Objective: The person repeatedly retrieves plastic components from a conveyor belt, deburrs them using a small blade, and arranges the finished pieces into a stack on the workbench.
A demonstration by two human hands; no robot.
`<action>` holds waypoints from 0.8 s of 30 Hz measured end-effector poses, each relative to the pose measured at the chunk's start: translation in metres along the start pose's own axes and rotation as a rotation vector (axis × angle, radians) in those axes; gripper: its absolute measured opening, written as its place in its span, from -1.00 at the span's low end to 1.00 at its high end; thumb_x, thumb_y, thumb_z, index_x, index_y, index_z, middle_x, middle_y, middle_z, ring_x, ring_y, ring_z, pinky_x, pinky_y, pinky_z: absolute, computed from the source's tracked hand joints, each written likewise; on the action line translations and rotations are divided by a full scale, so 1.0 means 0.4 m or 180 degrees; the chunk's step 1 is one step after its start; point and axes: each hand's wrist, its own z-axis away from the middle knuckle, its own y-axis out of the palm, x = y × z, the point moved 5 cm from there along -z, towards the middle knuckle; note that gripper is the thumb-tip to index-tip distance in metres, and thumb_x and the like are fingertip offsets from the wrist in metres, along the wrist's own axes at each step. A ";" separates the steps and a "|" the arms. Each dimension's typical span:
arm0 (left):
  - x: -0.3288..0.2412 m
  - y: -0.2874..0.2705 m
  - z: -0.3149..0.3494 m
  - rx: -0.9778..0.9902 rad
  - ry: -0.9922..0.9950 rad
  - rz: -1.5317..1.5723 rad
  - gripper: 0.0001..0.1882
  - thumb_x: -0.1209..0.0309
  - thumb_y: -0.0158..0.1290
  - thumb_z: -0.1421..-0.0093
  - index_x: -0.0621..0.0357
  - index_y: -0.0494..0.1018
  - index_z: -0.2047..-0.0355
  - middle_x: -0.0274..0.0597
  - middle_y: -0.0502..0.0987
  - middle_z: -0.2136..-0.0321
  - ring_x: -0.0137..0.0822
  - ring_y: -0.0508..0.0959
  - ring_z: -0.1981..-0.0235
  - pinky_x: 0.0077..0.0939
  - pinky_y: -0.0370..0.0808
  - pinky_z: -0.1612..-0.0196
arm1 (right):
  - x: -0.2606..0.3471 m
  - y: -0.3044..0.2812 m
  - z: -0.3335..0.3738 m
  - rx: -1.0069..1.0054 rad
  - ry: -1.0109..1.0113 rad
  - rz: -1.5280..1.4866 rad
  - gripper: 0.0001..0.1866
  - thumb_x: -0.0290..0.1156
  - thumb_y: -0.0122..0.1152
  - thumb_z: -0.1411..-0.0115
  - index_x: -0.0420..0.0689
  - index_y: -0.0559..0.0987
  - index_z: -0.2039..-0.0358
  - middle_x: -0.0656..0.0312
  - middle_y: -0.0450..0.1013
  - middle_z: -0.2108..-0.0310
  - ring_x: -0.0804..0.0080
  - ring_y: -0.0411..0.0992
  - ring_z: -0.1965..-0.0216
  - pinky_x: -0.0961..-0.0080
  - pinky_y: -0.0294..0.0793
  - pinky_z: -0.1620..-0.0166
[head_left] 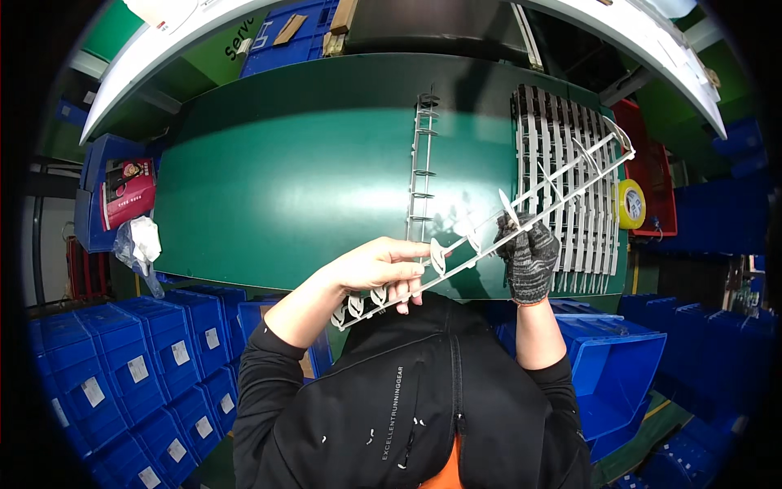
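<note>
A long pale plastic ladder-like frame (pixel 562 198), two thin rails with oval discs between them, slants over the table from lower left to upper right. My bare left hand (pixel 379 267) grips its lower part, with thumb and fingers beside an oval disc (pixel 438 257). My right hand (pixel 531 257), in a dark grey knitted glove, is closed around the rails farther up. A similar frame (pixel 421 171) lies lengthwise on the green table (pixel 269 187), beyond my left hand. Right of it, several frames (pixel 533 122) lie side by side in a block, partly under the raised one.
A yellow tape roll (pixel 630 204) and a red bin (pixel 664 191) stand at the right edge. On the left are a dark red packet (pixel 129 196) and a crumpled plastic bag (pixel 142 244). Stacked blue crates (pixel 155 350) and an open blue crate (pixel 615 367) flank me. A white shelf edge (pixel 122 106) arches overhead.
</note>
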 end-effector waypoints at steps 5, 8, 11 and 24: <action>0.008 -0.012 -0.008 -0.0116 -0.0065 -0.0046 -0.58 0.47 -0.18 -0.21 0.29 0.16 -0.08 -0.06 0.48 0.57 -0.36 0.54 0.59 -0.60 0.51 0.54 | 0.037 0.045 0.017 0.0676 -0.0063 0.0638 -0.86 -0.47 0.05 -0.09 -0.20 0.54 0.37 0.23 0.41 0.66 0.54 0.36 0.64 0.62 0.33 0.52; 0.018 -0.019 -0.015 -0.0200 0.0047 0.0093 -0.60 0.46 -0.19 -0.21 0.27 0.18 -0.07 -0.04 0.49 0.54 -0.34 0.55 0.58 -0.63 0.50 0.53 | 0.027 0.037 0.024 0.0477 0.0081 0.0428 -0.86 -0.44 0.06 -0.10 -0.20 0.54 0.36 0.27 0.40 0.67 0.58 0.35 0.64 0.63 0.32 0.52; -0.008 -0.010 -0.023 -0.0247 0.0239 -0.0051 -0.74 0.44 -0.20 -0.22 0.30 0.26 0.10 -0.03 0.52 0.47 -0.34 0.55 0.54 -0.67 0.47 0.51 | -0.024 0.020 0.030 0.0381 0.0605 -0.0084 -0.83 -0.36 0.06 -0.12 -0.21 0.52 0.42 0.30 0.39 0.69 0.63 0.30 0.69 0.66 0.25 0.60; -0.014 0.005 -0.048 -0.2138 0.1209 -0.3392 -0.77 0.44 -0.04 -0.11 0.10 0.37 0.18 -0.11 0.50 0.48 -0.25 0.53 0.53 -0.51 0.43 0.42 | 0.025 0.011 -0.011 -0.0388 0.0035 0.0663 -0.76 -0.43 0.18 -0.03 -0.26 0.52 0.28 0.16 0.49 0.42 0.55 0.42 0.43 0.60 0.40 0.31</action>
